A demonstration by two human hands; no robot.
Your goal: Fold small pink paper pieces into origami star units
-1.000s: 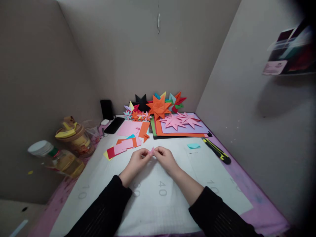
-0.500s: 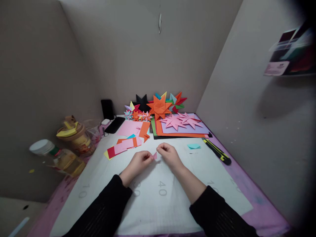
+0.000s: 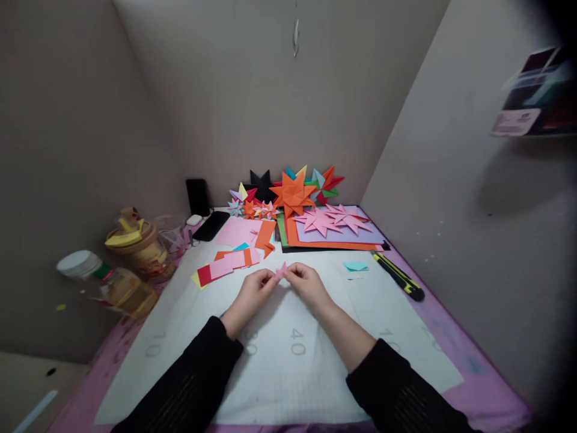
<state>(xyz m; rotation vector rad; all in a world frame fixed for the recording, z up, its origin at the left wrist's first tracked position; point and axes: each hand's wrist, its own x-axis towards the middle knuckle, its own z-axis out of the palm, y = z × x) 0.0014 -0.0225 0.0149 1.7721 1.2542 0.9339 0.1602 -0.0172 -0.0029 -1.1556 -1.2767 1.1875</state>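
Observation:
Both hands meet over the white cutting mat (image 3: 279, 361) and pinch a small pink folded paper piece (image 3: 282, 270) between their fingertips. My left hand (image 3: 252, 291) grips it from the left, my right hand (image 3: 307, 285) from the right, a little above the mat. Black sleeves cover both forearms. Just beyond my left hand lie loose paper strips (image 3: 225, 266) in pink, red, orange and yellow. A small light-blue paper piece (image 3: 356, 266) lies to the right of my right hand.
Several folded paper stars (image 3: 292, 193) and pink stars on stacked coloured sheets (image 3: 333, 231) fill the back. A yellow-black utility knife (image 3: 397, 275) lies at right. A phone (image 3: 210, 227), a jar (image 3: 137, 246) and a bottle (image 3: 108, 285) stand at left. Walls close in on both sides.
Half a second ago my hands had drawn apart, the pink piece in the left alone. Now both hands pinch it together again, slightly farther from me.

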